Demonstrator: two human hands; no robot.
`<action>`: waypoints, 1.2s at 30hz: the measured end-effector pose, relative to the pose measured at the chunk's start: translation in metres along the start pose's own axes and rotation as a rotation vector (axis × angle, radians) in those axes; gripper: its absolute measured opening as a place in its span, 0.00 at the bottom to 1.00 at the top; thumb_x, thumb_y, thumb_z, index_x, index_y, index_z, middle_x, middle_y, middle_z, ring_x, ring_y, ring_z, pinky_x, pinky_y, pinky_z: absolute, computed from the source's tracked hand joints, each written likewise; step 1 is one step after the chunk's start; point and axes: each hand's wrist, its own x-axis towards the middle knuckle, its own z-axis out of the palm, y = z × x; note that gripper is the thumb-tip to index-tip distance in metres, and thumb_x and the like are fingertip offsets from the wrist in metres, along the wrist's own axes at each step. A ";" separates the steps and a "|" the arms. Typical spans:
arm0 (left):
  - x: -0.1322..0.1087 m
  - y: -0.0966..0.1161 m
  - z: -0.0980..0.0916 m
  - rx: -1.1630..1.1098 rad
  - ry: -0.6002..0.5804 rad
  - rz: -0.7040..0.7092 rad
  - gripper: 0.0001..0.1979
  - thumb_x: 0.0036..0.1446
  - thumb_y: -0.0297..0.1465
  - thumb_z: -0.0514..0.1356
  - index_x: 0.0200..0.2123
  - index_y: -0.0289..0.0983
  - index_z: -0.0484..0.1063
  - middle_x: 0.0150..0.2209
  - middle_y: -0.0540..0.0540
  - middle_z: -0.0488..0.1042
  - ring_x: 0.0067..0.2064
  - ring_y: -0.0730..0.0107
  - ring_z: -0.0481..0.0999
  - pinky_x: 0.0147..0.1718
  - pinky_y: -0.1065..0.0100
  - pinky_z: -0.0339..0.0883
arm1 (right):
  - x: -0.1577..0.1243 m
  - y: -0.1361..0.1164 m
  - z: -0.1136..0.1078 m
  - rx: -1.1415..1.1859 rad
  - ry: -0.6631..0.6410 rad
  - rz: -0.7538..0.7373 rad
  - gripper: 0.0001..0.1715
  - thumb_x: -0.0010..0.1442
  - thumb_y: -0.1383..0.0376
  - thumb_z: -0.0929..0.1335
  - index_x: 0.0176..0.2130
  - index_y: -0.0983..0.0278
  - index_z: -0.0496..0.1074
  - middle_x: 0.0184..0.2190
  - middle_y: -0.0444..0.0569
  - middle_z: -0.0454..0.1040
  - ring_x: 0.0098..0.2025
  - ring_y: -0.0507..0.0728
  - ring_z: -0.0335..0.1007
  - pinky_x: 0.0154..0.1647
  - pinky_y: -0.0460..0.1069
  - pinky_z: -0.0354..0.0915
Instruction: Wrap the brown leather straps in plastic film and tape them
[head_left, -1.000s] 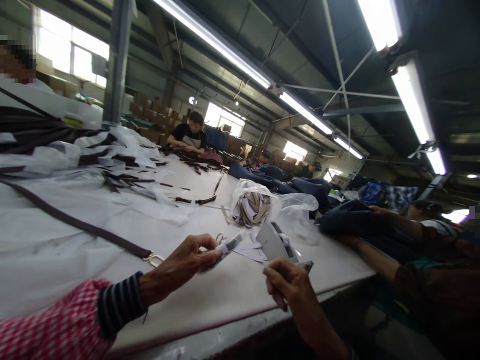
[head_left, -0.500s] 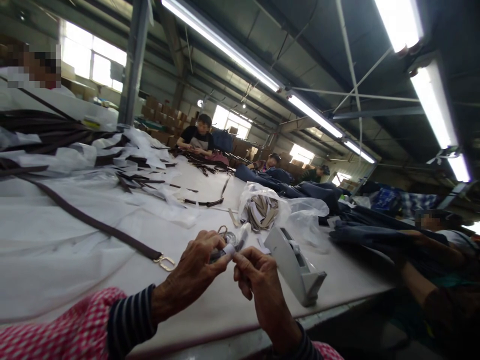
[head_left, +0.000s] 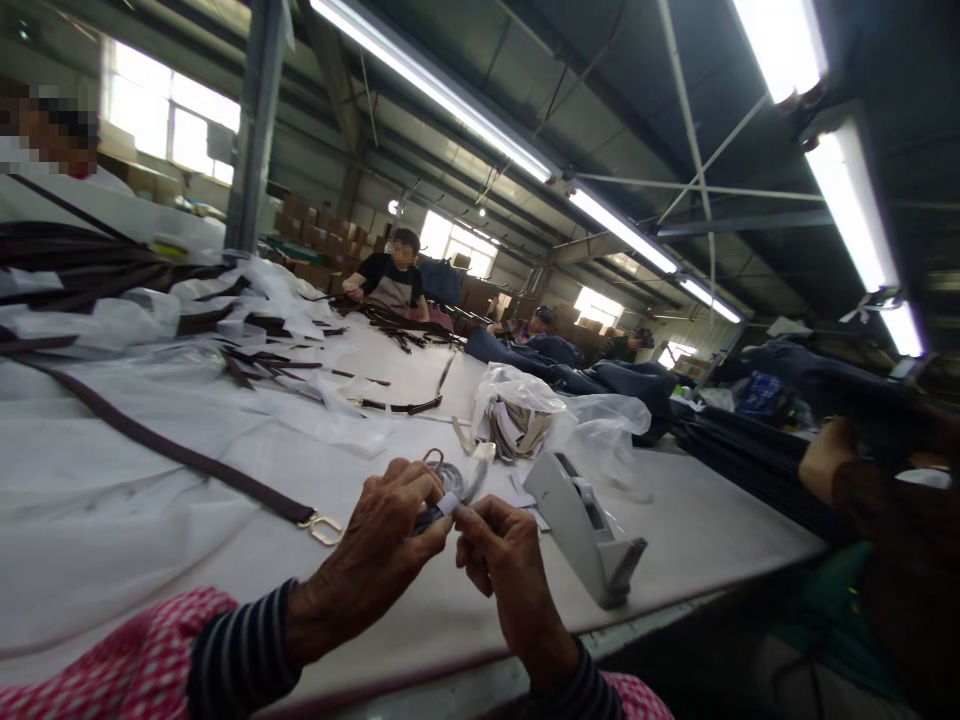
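My left hand [head_left: 397, 520] is closed around a small coiled bundle in clear plastic [head_left: 474, 474]; a thin brown loop shows at its top, and the palm hides much of it. A white strip [head_left: 447, 504] lies across the bundle by my left thumb. My right hand [head_left: 499, 540] is closed in a pinch at the end of that strip, its fingertips almost meeting the left thumb. To the right of my hands stands a grey tape dispenser [head_left: 589, 535]. Left of them lies a dark brown strap [head_left: 187, 455] with a gold-coloured metal clasp [head_left: 324, 529].
Behind the dispenser sits a clear plastic bag [head_left: 517, 385] with beige strips. Dark straps and white wrapping [head_left: 285, 290] are heaped at the left. Dark blue cloth [head_left: 555, 360] lies at the back right. Co-workers stand across and right of the table [head_left: 420, 640].
Both hands keep their hold on the bundle and strip, with little movement. The view has shifted slightly. At the right, a co-worker has lifted dark blue cloth; the person across has moved an arm.
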 end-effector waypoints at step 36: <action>-0.003 0.011 -0.001 -0.834 -0.261 -0.568 0.09 0.45 0.37 0.61 0.24 0.39 0.66 0.27 0.52 0.62 0.33 0.66 0.61 0.32 0.66 0.53 | -0.012 0.009 -0.036 -1.125 -0.088 -0.947 0.21 0.69 0.71 0.63 0.57 0.57 0.73 0.49 0.54 0.78 0.46 0.60 0.78 0.44 0.51 0.72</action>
